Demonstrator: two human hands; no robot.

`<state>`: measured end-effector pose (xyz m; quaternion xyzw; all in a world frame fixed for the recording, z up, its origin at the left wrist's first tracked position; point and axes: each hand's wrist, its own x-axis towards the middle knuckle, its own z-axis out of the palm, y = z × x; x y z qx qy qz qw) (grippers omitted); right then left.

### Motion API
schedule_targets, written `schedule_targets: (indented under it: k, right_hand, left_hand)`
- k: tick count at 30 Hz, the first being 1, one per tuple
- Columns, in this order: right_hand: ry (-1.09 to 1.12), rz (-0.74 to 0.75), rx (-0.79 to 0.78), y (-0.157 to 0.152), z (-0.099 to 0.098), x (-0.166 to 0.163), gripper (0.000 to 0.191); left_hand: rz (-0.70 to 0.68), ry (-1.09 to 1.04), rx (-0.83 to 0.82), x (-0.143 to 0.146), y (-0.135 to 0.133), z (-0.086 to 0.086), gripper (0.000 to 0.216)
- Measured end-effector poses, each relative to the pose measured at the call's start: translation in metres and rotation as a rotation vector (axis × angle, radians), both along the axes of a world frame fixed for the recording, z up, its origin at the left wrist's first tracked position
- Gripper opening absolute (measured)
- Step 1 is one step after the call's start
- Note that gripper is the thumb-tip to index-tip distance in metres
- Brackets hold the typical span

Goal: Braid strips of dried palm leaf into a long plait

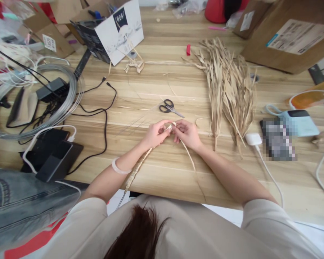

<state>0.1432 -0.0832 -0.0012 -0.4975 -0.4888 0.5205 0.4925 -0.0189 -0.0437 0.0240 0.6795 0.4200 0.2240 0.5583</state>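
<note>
Over the middle of the wooden table (pixel 178 180), my left hand (pixel 156 133) and my right hand (pixel 187 133) meet, both pinched on the top end of a braided straw strip (pixel 137 169). The braid trails down and to the left under my left forearm and past the table's front edge. A loose straw strand (pixel 189 155) runs from my right hand toward the front edge. Black-handled scissors (pixel 169 107) lie just beyond my hands. A pile of dried straw leaves (pixel 226 86) lies to the right of the scissors.
Black cables (pixel 105 118), a coil of clear tubing (pixel 56 108) and dark devices (pixel 54 154) fill the left side. A printed box (pixel 118 28) stands at the back. Cardboard boxes (pixel 288 36), a white charger (pixel 253 139) and a phone are at the right.
</note>
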Motion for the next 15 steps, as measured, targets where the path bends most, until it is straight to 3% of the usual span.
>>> schedule_targets:
  k: [4, 15]
  right_hand:
    - [-0.003, -0.053, 0.024, -0.0011, -0.0007, -0.0001, 0.039]
    - [-0.153, -0.021, 0.09, -0.0036, -0.0007, -0.001, 0.036]
  left_hand:
    - [0.003, -0.013, 0.003, -0.0005, 0.0007, -0.0022, 0.039]
    - [0.052, -0.017, 0.044, 0.0012, 0.002, -0.0073, 0.036]
